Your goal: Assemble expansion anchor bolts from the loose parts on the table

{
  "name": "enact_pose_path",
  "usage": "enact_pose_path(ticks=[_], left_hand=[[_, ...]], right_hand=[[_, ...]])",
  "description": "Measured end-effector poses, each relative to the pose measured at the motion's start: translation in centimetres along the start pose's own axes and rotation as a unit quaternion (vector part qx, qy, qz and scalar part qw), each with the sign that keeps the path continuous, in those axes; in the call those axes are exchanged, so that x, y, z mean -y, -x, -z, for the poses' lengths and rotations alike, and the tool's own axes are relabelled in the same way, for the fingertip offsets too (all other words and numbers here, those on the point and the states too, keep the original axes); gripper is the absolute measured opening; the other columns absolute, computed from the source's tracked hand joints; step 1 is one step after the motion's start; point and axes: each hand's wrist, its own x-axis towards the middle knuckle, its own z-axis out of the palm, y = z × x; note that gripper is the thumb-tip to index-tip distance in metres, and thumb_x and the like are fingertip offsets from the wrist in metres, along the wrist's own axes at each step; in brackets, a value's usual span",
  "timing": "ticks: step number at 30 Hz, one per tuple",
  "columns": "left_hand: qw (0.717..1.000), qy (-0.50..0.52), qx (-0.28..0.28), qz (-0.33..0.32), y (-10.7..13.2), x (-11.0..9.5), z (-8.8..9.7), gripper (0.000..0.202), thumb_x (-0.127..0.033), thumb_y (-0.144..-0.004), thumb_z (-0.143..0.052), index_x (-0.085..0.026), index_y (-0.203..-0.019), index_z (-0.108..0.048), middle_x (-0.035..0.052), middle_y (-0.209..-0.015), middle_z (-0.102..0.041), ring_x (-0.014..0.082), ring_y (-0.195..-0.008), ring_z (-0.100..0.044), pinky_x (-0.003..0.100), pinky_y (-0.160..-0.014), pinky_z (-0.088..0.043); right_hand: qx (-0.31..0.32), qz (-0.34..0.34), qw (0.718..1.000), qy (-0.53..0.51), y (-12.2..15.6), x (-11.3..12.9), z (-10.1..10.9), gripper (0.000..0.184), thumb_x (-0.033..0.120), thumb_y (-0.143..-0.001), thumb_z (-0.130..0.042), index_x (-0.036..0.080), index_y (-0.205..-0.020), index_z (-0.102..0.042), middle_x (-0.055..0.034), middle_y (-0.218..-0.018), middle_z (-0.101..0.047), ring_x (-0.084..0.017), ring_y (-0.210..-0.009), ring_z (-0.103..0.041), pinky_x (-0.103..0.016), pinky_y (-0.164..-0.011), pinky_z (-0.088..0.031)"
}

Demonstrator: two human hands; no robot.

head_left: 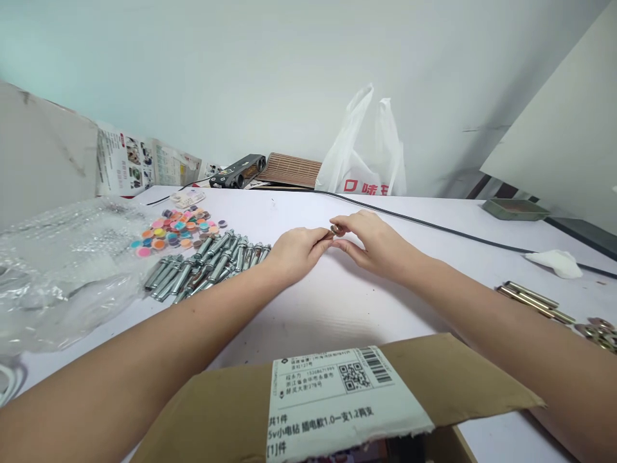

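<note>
Over the middle of the table, my left hand [297,254] and my right hand [371,241] meet at the fingertips. A small brass-coloured nut [335,229] shows between them, pinched by my right thumb and fingers. My left hand is closed, its thumb against the same spot; what it grips is hidden by the fingers. To the left of my left hand lies a pile of silver expansion bolts [212,260]. Behind that pile are colourful small round discs [176,226]. Brass-coloured metal tubes [535,302] and loose nuts [600,333] lie by my right forearm.
An open cardboard box [216,411] with a shipping label stands in front of me. Clear plastic wrap [72,257] covers the left side. A black cable [434,225] crosses the table behind my hands. At the back are a white plastic bag [357,161] and a green tray [515,208].
</note>
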Motion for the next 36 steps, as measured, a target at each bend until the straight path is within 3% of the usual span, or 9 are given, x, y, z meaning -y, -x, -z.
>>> enact_pose_path(ticks=[2,5,12,16,19,24,28,32,36], left_hand=[[0.999,-0.037,-0.008,0.007,0.1,-0.2,0.4,0.035,-0.039,-0.095,-0.033,-0.022,-0.107,-0.061,0.0042,-0.091,-0.070,0.0205,-0.083,-0.063,0.030,-0.070,-0.043],[0.999,-0.038,0.005,0.001,0.1,-0.3,0.5,0.034,-0.037,-0.096,-0.033,-0.021,-0.110,-0.060,0.0054,-0.097,-0.069,0.0196,-0.090,-0.063,0.030,-0.076,-0.044],[0.997,-0.067,0.025,0.005,0.1,-0.4,0.5,0.029,-0.032,-0.094,-0.038,-0.018,-0.097,-0.063,0.0052,-0.087,-0.069,0.0182,-0.080,-0.062,0.029,-0.072,-0.044],[0.995,-0.092,0.026,0.015,0.2,-0.8,0.5,0.028,-0.029,-0.094,-0.038,-0.018,-0.092,-0.063,0.0053,-0.084,-0.069,0.0193,-0.078,-0.063,0.029,-0.067,-0.043],[0.995,-0.092,0.029,0.004,0.3,-0.9,0.5,0.028,-0.027,-0.094,-0.038,-0.018,-0.099,-0.063,0.0061,-0.088,-0.069,0.0199,-0.082,-0.064,0.030,-0.071,-0.045],[0.994,-0.101,0.025,-0.021,0.4,-0.8,0.4,0.030,-0.024,-0.094,-0.036,-0.016,-0.105,-0.063,0.0081,-0.094,-0.070,0.0201,-0.085,-0.064,0.030,-0.075,-0.046],[0.995,-0.095,0.034,-0.028,0.2,-0.5,0.7,0.030,-0.026,-0.094,-0.037,-0.016,-0.106,-0.062,0.0075,-0.094,-0.070,0.0196,-0.086,-0.064,0.030,-0.076,-0.046],[0.992,-0.111,0.053,-0.034,-0.5,0.0,2.4,0.030,-0.027,-0.093,-0.038,-0.017,-0.100,-0.065,0.0068,-0.090,-0.069,0.0189,-0.084,-0.063,0.029,-0.074,-0.044],[0.981,-0.143,0.120,0.041,-1.2,0.8,6.7,0.029,-0.033,-0.087,-0.044,-0.018,-0.086,-0.068,0.0063,-0.079,-0.069,0.0180,-0.070,-0.061,0.028,-0.061,-0.041]], right_hand=[[-0.002,-0.007,1.000,-0.007,0.3,0.0,0.0,0.029,0.027,-0.091,-0.051,0.013,-0.116,-0.052,-0.0075,-0.097,-0.063,-0.018,-0.086,-0.055,-0.034,-0.082,-0.042],[-0.008,-0.004,1.000,0.004,0.3,0.0,-0.2,0.020,0.023,-0.092,-0.049,0.014,-0.107,-0.057,-0.0069,-0.092,-0.064,-0.018,-0.084,-0.054,-0.033,-0.080,-0.041],[0.029,-0.010,0.998,0.060,-0.1,-0.2,-0.3,0.031,0.034,-0.094,-0.043,0.011,-0.087,-0.063,-0.0099,-0.076,-0.063,-0.021,-0.073,-0.052,-0.034,-0.071,-0.036],[0.063,-0.048,0.993,0.091,-0.2,0.4,-0.2,0.036,0.034,-0.095,-0.038,0.012,-0.076,-0.059,-0.0107,-0.068,-0.059,-0.020,-0.065,-0.047,-0.034,-0.064,-0.028],[0.091,-0.084,0.988,0.088,-0.2,1.2,0.0,0.038,0.033,-0.096,-0.034,0.014,-0.071,-0.055,-0.0080,-0.061,-0.055,-0.017,-0.056,-0.041,-0.033,-0.059,-0.023],[0.115,-0.156,0.981,0.016,-0.1,2.1,0.2,0.045,0.036,-0.099,-0.021,0.017,-0.069,-0.049,-0.0024,-0.063,-0.056,-0.012,-0.054,-0.043,-0.027,-0.054,-0.027],[0.100,-0.193,0.976,-0.009,-0.1,2.2,0.2,0.042,0.041,-0.097,-0.028,0.018,-0.067,-0.044,-0.0010,-0.063,-0.054,-0.011,-0.054,-0.042,-0.025,-0.052,-0.027],[0.072,-0.204,0.976,-0.014,-0.1,2.1,0.4,0.033,0.045,-0.095,-0.034,0.019,-0.080,-0.047,0.0000,-0.064,-0.055,-0.012,-0.056,-0.043,-0.026,-0.054,-0.026],[0.047,-0.211,0.976,-0.033,0.1,2.2,0.8,0.026,0.043,-0.095,-0.036,0.020,-0.096,-0.046,0.0024,-0.061,-0.057,-0.014,-0.060,-0.047,-0.026,-0.058,-0.030]])
